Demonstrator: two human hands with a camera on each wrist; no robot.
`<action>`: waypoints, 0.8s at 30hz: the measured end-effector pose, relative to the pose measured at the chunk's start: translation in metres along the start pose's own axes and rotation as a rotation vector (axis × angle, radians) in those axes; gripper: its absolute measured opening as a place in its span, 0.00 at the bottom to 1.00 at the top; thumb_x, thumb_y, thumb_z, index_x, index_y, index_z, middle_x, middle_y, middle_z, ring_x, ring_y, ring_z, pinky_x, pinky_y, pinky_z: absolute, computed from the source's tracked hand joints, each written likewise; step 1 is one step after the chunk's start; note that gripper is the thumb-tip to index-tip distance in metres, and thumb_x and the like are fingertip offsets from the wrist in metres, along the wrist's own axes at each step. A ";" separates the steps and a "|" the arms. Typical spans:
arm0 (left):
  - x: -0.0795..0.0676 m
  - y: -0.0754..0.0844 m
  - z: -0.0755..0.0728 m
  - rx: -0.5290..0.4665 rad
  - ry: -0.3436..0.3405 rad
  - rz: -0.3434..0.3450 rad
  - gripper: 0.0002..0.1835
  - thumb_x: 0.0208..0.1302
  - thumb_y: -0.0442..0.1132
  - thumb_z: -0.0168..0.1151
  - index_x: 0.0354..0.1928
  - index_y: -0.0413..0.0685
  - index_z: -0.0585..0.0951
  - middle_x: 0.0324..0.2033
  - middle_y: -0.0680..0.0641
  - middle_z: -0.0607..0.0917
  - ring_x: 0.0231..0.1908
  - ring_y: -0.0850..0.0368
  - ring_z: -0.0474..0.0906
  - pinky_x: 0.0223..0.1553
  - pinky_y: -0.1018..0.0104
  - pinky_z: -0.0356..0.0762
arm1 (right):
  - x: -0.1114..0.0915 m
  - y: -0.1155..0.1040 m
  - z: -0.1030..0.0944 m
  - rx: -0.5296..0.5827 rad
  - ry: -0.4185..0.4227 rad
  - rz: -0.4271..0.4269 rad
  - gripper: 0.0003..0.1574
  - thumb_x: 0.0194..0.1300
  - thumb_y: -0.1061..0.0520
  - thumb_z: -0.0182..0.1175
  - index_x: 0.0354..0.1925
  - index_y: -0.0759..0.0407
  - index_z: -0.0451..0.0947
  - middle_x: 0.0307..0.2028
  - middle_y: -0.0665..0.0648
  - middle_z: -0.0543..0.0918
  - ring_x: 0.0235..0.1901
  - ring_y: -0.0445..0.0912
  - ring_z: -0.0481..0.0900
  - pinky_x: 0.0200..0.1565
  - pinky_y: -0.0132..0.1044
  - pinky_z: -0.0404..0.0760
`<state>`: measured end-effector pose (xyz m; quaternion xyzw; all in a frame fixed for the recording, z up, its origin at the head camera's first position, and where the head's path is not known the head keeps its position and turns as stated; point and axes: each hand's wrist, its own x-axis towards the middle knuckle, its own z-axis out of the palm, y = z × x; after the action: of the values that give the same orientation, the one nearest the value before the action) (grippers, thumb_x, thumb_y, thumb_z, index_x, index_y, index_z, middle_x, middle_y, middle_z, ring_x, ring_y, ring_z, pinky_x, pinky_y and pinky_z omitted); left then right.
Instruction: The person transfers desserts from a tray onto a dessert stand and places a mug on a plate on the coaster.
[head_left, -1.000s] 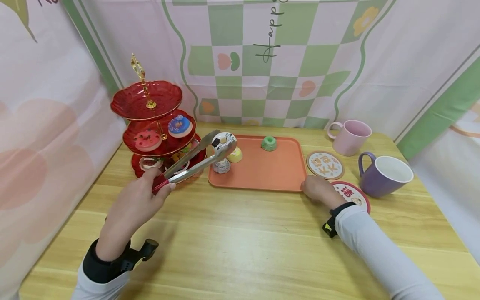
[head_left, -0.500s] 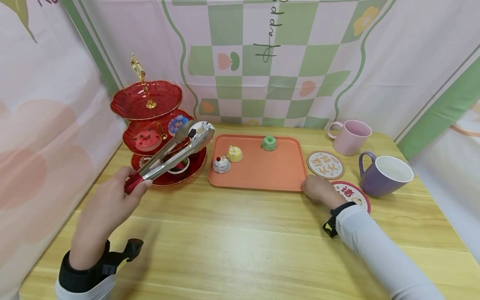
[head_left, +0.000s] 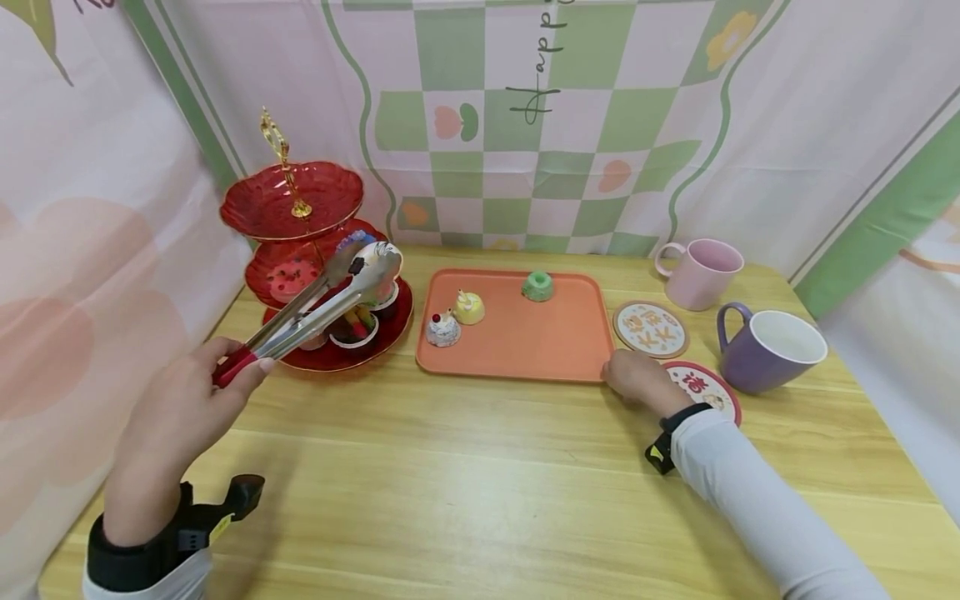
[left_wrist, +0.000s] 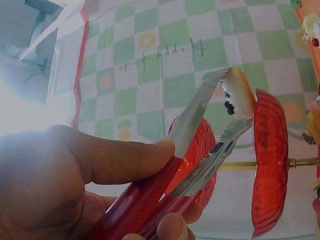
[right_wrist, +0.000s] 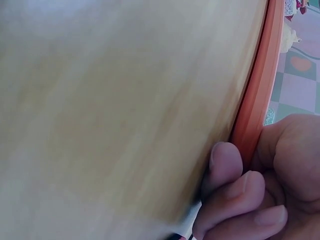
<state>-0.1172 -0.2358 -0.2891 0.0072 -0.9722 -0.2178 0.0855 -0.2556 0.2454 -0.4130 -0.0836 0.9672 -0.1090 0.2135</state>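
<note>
My left hand grips the red handles of metal tongs. Between the tong tips is a white donut with dark decorations, held up in front of the red three-tier stand, near its middle tier. The tongs partly cover a blue donut and a pink donut on that tier. At the front right corner of the orange tray, my right hand pinches the rim, fingers curled below it. A green ring cake, a yellow cake and a white cake sit on the tray.
Small tarts fill part of the stand's bottom tier. To the right of the tray are two round coasters, a pink mug and a purple mug. A checked cloth hangs behind the wooden table.
My left hand has drawn the tongs and white donut leftward, from over the tray's left end to the front of the stand. My right hand has stayed at the tray's corner.
</note>
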 end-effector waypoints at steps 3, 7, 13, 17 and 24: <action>0.000 -0.004 -0.002 0.000 0.012 -0.001 0.22 0.64 0.52 0.57 0.42 0.37 0.75 0.24 0.45 0.75 0.24 0.50 0.68 0.21 0.61 0.62 | 0.000 0.001 0.001 0.000 0.007 -0.008 0.19 0.69 0.58 0.40 0.25 0.62 0.72 0.21 0.58 0.72 0.16 0.47 0.71 0.23 0.38 0.70; -0.001 -0.009 -0.005 0.012 0.010 -0.012 0.21 0.64 0.52 0.57 0.41 0.37 0.75 0.24 0.45 0.75 0.23 0.50 0.67 0.21 0.62 0.61 | 0.001 0.001 0.001 0.014 0.003 -0.004 0.19 0.69 0.57 0.40 0.25 0.61 0.72 0.20 0.58 0.72 0.14 0.45 0.71 0.23 0.38 0.70; -0.001 -0.015 -0.011 0.052 -0.044 -0.043 0.22 0.64 0.53 0.56 0.40 0.37 0.73 0.24 0.45 0.75 0.23 0.50 0.68 0.20 0.62 0.61 | 0.001 0.000 0.000 0.018 -0.012 0.011 0.20 0.69 0.57 0.40 0.25 0.61 0.72 0.19 0.58 0.72 0.12 0.44 0.70 0.22 0.37 0.70; -0.001 -0.016 -0.013 0.074 -0.062 -0.066 0.24 0.64 0.54 0.56 0.40 0.36 0.74 0.25 0.44 0.76 0.25 0.49 0.69 0.21 0.62 0.62 | 0.000 0.001 -0.001 0.027 -0.009 0.012 0.19 0.70 0.57 0.39 0.26 0.62 0.72 0.20 0.58 0.72 0.13 0.44 0.70 0.22 0.37 0.70; -0.001 -0.018 -0.018 0.125 -0.077 -0.090 0.25 0.63 0.55 0.56 0.42 0.35 0.74 0.26 0.42 0.77 0.26 0.48 0.70 0.21 0.63 0.62 | 0.000 0.002 0.000 0.035 -0.008 0.012 0.19 0.69 0.58 0.39 0.25 0.61 0.71 0.19 0.58 0.72 0.12 0.44 0.70 0.22 0.37 0.70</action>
<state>-0.1134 -0.2599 -0.2811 0.0481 -0.9852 -0.1604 0.0375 -0.2557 0.2475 -0.4133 -0.0745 0.9648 -0.1245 0.2192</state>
